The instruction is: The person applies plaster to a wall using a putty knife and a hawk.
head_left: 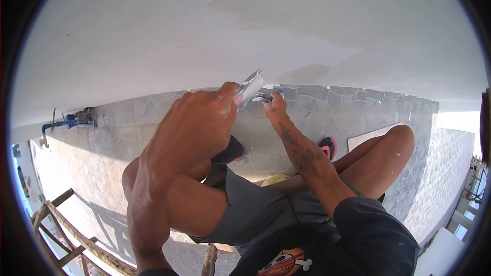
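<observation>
My left hand [204,110] is closed around a putty knife [250,90], whose metal blade is tilted up and smeared with white paste. Close to its right, my right hand [276,106] grips a second, darker putty knife [267,92] with white paste along its blade. The two blades overlap in this view, in front of the foot of the wall [169,46]. Both handles are mostly hidden by my fingers. Damp-looking grey patches [307,73] of coating show on the pale wall above the blades.
I squat on a stone-patterned floor [255,135], a sandal [328,148] by my right knee. Between my legs sits a yellowish round object [275,179], partly hidden. Blue pipes [70,121] stick out at the wall's left end. A wooden frame [84,243] stands behind on the left.
</observation>
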Tool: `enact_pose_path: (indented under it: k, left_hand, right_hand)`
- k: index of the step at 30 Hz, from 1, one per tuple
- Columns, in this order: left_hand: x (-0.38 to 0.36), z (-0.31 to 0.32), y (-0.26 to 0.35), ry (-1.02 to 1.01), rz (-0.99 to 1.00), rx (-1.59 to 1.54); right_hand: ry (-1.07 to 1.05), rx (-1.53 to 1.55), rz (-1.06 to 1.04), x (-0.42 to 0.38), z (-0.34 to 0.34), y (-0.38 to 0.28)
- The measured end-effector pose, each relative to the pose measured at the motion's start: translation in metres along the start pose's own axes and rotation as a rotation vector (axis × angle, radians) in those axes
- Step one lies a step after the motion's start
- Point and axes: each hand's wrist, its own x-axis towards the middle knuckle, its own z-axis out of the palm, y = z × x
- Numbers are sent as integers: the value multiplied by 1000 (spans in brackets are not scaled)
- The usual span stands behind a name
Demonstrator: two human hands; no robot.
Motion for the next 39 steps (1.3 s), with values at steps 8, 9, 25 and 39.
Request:
enact_pose_path:
  k: [8, 9, 25, 39]
  left_hand:
    - [-1, 3, -1, 5, 15, 2]
    - [-1, 2, -1, -5, 7, 2]
    - [-3, 3, -2, 17, 9, 22]
    - [-9, 3, 1, -10, -27, 43]
  right_hand:
    - [-185, 852, 390, 34, 18, 30]
    - [-184, 1032, 454, 36, 23, 34]
    - [-232, 1220, 469, 52, -12, 3]
    - [41, 1676, 934, 60, -155, -169]
